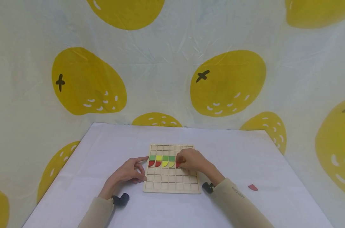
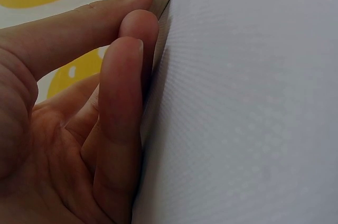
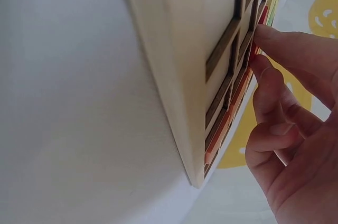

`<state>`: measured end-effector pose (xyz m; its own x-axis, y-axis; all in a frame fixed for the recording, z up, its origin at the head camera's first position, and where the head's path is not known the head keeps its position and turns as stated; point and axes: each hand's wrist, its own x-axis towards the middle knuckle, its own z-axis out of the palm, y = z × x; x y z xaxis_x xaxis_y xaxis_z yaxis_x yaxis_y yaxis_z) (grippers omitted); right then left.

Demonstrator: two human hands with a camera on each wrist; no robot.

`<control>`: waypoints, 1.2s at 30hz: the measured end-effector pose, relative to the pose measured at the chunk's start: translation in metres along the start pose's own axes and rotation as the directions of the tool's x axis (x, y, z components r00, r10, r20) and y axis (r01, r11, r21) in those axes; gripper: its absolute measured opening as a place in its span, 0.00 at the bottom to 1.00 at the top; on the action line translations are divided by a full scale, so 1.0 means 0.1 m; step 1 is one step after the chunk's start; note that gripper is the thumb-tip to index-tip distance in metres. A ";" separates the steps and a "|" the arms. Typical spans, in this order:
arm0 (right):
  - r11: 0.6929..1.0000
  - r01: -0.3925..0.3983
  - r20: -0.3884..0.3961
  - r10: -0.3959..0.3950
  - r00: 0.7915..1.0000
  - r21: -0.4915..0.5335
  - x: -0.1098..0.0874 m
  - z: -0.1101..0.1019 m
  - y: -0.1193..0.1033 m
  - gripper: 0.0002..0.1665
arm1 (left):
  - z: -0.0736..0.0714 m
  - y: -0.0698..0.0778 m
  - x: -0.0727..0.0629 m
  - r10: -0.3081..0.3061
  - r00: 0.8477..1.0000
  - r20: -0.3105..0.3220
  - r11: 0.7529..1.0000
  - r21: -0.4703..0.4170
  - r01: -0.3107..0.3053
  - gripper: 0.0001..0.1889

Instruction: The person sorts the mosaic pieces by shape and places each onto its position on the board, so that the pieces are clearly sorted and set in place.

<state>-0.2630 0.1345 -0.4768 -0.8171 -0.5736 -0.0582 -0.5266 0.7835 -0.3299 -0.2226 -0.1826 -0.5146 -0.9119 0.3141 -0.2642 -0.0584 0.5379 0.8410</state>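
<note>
A wooden grid board [image 1: 172, 186] lies on the table, with square cells between raised ribs. Green and yellow square tiles [image 1: 159, 157] make a row on it, and red and yellow quarter-round tiles [image 1: 165, 164] line up just below. My right hand [image 1: 192, 159] pinches a red tile [image 1: 177, 165] at the right end of the lower row; its fingers cover part of it. Orange tiles [image 3: 224, 131] show beyond those fingertips in the right wrist view. Along the board's left edge, my left hand [image 1: 129, 171] touches with its extended index finger and its thumb.
A loose red quarter-round tile [image 1: 253, 187] lies on the white tablecloth [image 1: 232, 145], right of the right forearm. Dark wrist-worn devices [image 1: 121, 199] sit at both sleeves. Behind the table hangs a curtain [image 1: 161, 69] printed with yellow fruit.
</note>
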 end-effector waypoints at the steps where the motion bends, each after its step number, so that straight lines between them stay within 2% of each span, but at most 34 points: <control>1: 1.000 -0.004 0.000 0.004 1.000 0.005 0.00 0.00 0.00 0.07 | 0.00 0.00 0.00 -0.001 1.000 0.000 1.000 0.001 0.001 0.49; 11: 0.999 -0.032 -0.003 0.032 0.999 0.035 -0.01 0.03 0.00 0.07 | 0.00 -0.01 -0.01 -0.006 1.000 0.000 1.000 -0.002 0.006 0.49; 18: 0.998 -0.030 -0.042 0.032 0.999 0.058 -0.10 -0.02 0.00 0.09 | 0.00 -0.01 0.00 0.005 1.000 0.005 1.000 -0.004 -0.005 0.49; 30: 0.988 -0.070 -0.119 0.087 0.989 0.135 -0.44 -0.09 0.24 0.05 | 0.01 0.00 0.00 -0.006 1.000 -0.007 1.000 0.006 0.006 0.49; 36: 0.984 -0.120 -0.129 0.137 0.982 0.131 -0.65 -0.09 0.40 0.05 | 0.01 0.02 -0.01 -0.012 1.000 -0.007 1.000 0.009 0.012 0.49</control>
<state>-0.2331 0.2053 -0.4776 -0.9048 -0.4254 0.0196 -0.3897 0.8086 -0.4407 -0.2215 -0.1811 -0.5135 -0.9140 0.3021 -0.2709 -0.0656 0.5489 0.8333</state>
